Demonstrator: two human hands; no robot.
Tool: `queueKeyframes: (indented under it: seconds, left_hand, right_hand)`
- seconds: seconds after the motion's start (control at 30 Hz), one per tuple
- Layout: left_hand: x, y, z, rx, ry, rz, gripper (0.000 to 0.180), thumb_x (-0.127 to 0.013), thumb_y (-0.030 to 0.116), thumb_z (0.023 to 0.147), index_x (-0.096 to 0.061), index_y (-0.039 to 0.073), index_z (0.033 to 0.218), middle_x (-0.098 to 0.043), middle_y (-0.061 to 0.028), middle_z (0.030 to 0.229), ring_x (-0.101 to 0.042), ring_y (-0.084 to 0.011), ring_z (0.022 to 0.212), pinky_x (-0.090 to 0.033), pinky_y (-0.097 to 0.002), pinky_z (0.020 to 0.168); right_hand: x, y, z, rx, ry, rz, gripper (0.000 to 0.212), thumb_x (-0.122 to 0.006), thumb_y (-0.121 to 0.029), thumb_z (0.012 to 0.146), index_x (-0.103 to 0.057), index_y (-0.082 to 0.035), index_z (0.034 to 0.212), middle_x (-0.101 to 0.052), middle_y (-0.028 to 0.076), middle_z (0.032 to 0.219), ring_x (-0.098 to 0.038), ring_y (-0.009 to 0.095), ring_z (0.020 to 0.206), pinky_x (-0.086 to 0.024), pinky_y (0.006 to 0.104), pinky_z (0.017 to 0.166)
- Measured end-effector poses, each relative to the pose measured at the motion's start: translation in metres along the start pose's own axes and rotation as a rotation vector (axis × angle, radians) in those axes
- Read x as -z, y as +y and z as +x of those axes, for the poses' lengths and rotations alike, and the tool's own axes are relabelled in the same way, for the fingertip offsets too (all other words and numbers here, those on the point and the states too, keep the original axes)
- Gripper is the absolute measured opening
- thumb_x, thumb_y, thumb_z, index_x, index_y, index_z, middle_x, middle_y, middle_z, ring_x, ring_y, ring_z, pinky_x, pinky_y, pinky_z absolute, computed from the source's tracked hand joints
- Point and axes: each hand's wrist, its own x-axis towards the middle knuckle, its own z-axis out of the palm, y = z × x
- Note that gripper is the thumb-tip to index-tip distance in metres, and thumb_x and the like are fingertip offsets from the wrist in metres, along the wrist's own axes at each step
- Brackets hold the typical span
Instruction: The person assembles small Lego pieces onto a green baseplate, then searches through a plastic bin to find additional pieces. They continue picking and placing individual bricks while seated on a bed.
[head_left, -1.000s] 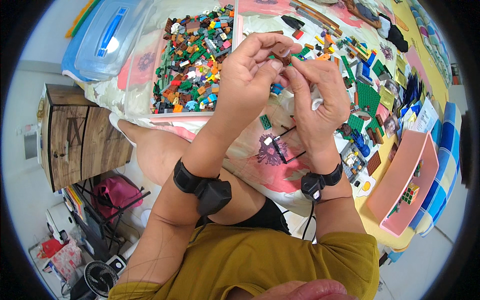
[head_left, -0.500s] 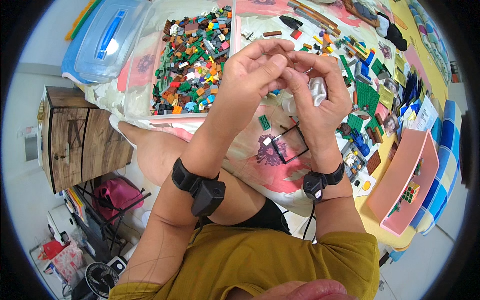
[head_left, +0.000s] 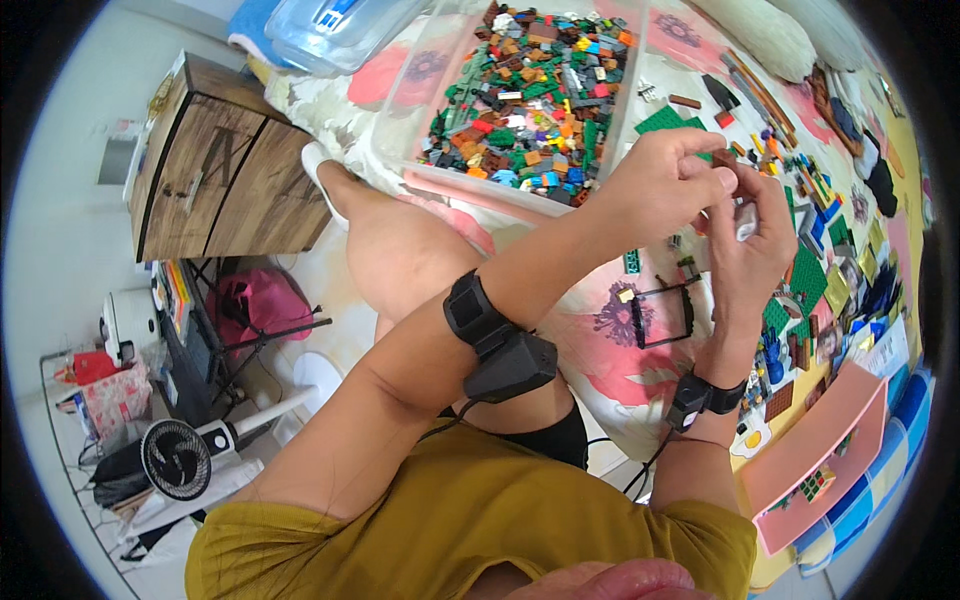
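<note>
My left hand point(head_left: 672, 188) and my right hand point(head_left: 757, 240) meet over the bedspread, fingertips pinched together. Between them is a small reddish-brown toy brick point(head_left: 724, 158), mostly covered by the fingers. A whitish thing point(head_left: 745, 222) shows at the right palm; its kind is unclear. Below the hands lies a black rectangular frame point(head_left: 640, 322) with a pale piece at its left corner. A small green brick point(head_left: 631, 262) lies near it. Just beyond my left hand is a green plate point(head_left: 658, 122).
A clear bin point(head_left: 400, 130) of mixed bricks stands beyond my left forearm. Loose bricks and green plates point(head_left: 806, 278) spread to the right. A pink tray point(head_left: 818, 470) holding a puzzle cube stands at the lower right. A wooden cabinet point(head_left: 215, 170) and a fan point(head_left: 176, 458) are at the left.
The whole view has swung left, so the bin, frame and hands appear farther right. Both hands stay together on the brown brick. The green plate near my left hand now shows.
</note>
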Motion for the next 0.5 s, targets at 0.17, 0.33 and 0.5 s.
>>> queueKeyframes:
  seconds: [0.17,0.33,0.5]
  left_hand:
    - [0.025,0.046,-0.012,-0.347,0.14,0.259,0.034,-0.064,0.01,0.094,-0.059,-0.003,0.125,-0.07,-0.0185,0.11,-0.071,-0.0186,0.086,-0.058,-0.0284,0.069]
    - [0.088,0.087,-0.025,-0.277,0.274,-0.081,0.032,-0.066,0.015,0.095,-0.058,0.001,0.123,-0.07,-0.0156,0.096,-0.07,-0.0195,0.082,-0.058,-0.0265,0.07]
    - [0.117,0.07,-0.008,-0.071,0.338,1.012,0.025,-0.059,0.016,0.096,-0.068,-0.002,0.113,-0.073,-0.0124,0.103,-0.07,-0.0204,0.088,-0.057,-0.032,0.076]
  right_hand:
    - [-0.001,0.036,0.003,-0.112,-0.114,-0.113,0.018,-0.073,-0.012,0.085,-0.07,0.0,0.098,-0.069,0.012,0.082,-0.067,0.023,0.075,-0.052,0.0338,0.071]
    - [-0.009,0.062,0.0,-0.186,-0.284,-0.311,0.032,-0.072,-0.026,0.086,-0.071,0.0,0.105,-0.069,0.017,0.08,-0.068,0.035,0.075,-0.053,0.0418,0.071]
    - [-0.013,0.059,0.003,-0.196,-0.1,-0.244,0.036,-0.076,-0.029,0.086,-0.071,-0.003,0.111,-0.067,0.011,0.074,-0.065,0.021,0.066,-0.05,0.034,0.064]
